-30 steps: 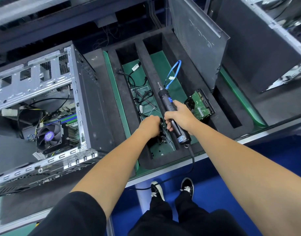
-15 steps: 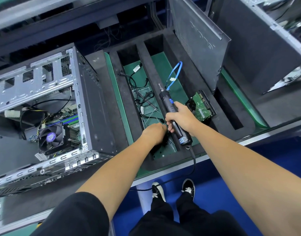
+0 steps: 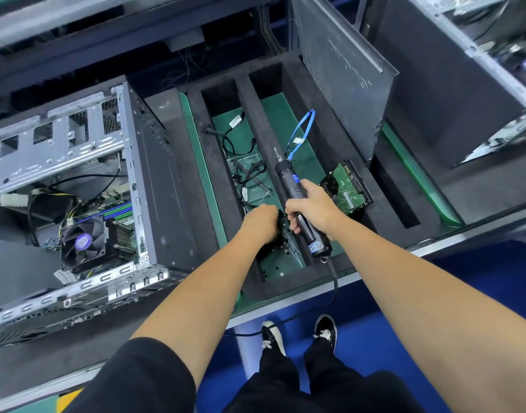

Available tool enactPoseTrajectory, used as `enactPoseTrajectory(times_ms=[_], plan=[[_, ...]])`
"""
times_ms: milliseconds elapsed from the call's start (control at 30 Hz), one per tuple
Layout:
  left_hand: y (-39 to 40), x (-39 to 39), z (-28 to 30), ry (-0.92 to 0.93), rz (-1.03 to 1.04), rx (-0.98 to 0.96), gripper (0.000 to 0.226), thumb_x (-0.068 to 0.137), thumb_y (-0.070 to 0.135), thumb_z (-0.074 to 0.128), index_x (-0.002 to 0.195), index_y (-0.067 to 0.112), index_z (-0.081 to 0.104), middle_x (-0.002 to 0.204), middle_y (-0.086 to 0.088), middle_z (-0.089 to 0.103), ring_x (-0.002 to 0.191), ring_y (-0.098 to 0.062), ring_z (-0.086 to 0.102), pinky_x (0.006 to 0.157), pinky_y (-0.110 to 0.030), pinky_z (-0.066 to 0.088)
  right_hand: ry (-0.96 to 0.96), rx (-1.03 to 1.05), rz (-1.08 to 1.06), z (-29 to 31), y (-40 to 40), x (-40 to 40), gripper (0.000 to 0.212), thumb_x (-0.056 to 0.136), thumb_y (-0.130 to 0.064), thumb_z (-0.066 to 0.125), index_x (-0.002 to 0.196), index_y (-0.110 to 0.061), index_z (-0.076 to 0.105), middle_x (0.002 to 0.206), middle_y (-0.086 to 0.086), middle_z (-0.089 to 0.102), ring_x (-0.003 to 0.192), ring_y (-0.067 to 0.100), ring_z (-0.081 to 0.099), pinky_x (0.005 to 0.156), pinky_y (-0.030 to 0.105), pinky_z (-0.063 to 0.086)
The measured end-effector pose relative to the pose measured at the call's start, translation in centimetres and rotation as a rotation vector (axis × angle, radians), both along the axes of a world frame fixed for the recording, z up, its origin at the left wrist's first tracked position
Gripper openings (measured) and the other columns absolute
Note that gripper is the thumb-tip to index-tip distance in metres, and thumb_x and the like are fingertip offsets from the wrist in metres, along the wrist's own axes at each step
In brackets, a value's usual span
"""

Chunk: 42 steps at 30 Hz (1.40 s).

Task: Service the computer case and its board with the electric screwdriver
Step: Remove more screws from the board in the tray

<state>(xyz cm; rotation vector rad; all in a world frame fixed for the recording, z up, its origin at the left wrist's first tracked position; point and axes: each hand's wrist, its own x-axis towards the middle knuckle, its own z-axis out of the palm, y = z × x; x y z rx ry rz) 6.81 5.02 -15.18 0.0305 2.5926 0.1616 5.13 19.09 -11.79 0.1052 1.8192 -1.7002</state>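
My right hand [image 3: 315,207] grips the black electric screwdriver [image 3: 286,176] around its middle. The bit points away from me over the foam tray [image 3: 288,93], and the cord trails off the bench edge. My left hand [image 3: 260,223] reaches into the tray's middle compartment just left of the screwdriver. Its fingers curl down onto small dark parts [image 3: 282,226], and the fingertips are hidden. The open computer case [image 3: 154,186] lies on the left. Its board [image 3: 118,211] and cooler fan [image 3: 83,241] are exposed, apart from both hands.
Black cables [image 3: 246,174] lie further up the same compartment. A blue cable [image 3: 304,131] and a hard drive [image 3: 348,189] sit in the compartment to the right. A grey side panel [image 3: 342,73] leans upright behind them. Another case [image 3: 452,84] stands at the far right.
My left hand dipped deeper into the compartment, then drew back slightly with its fingers still curled. My right hand and the screwdriver barely shifted.
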Motion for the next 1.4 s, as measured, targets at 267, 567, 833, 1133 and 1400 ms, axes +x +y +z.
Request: enactPoseTrajectory(times_ms=[267,567,833,1133,1400], plan=[[0.8,0.8,-0.6,-0.048,-0.093,0.045,0.032,0.088,0.003,0.046,0.118,0.013,0.054,0.114,-0.012,0.057,0.104,-0.031,0.058,0.081,-0.036,0.047,0.009,0.010,0.001,0.2,0.0,0.1,0.029,0.080,0.004,0.059,0.106,-0.002,0.049,0.062,0.014,0.056,0.047,0.026,0.053,0.046,0.032,0.048],[0.3,0.3,-0.8,-0.068,-0.042,0.042,0.030,0.088,0.005,0.048,0.116,0.009,0.056,0.116,-0.012,0.057,0.103,-0.031,0.058,0.084,-0.037,0.050,0.026,0.021,-0.004,0.3,-0.1,0.1,0.021,0.080,0.004,0.059,0.093,-0.007,0.047,0.063,0.015,0.055,0.047,0.027,0.053,0.046,0.032,0.048],[0.3,-0.1,-0.6,-0.060,0.024,-0.010,0.025,0.089,0.004,0.051,0.114,0.004,0.056,0.112,-0.013,0.059,0.101,-0.031,0.060,0.076,-0.034,0.048,0.016,0.014,-0.008,0.1,-0.1,0.1,0.023,0.079,0.003,0.060,0.096,-0.007,0.048,0.063,0.015,0.056,0.047,0.026,0.054,0.046,0.032,0.049],[0.6,0.6,-0.9,-0.039,0.001,0.025,0.040,0.087,-0.009,0.041,0.120,0.007,0.056,0.115,-0.013,0.057,0.105,-0.030,0.058,0.085,-0.037,0.051,0.008,0.007,-0.002,0.3,0.0,0.1,0.025,0.080,0.004,0.059,0.100,-0.006,0.048,0.064,0.017,0.055,0.047,0.026,0.053,0.046,0.033,0.049],[0.3,0.3,-0.7,-0.097,0.028,0.038,0.034,0.084,-0.003,0.049,0.115,0.008,0.057,0.113,-0.011,0.057,0.101,-0.029,0.059,0.082,-0.037,0.053,0.003,0.007,-0.002,0.2,-0.1,0.1,0.026,0.079,0.003,0.060,0.101,-0.005,0.049,0.065,0.016,0.056,0.049,0.026,0.053,0.047,0.034,0.050]])
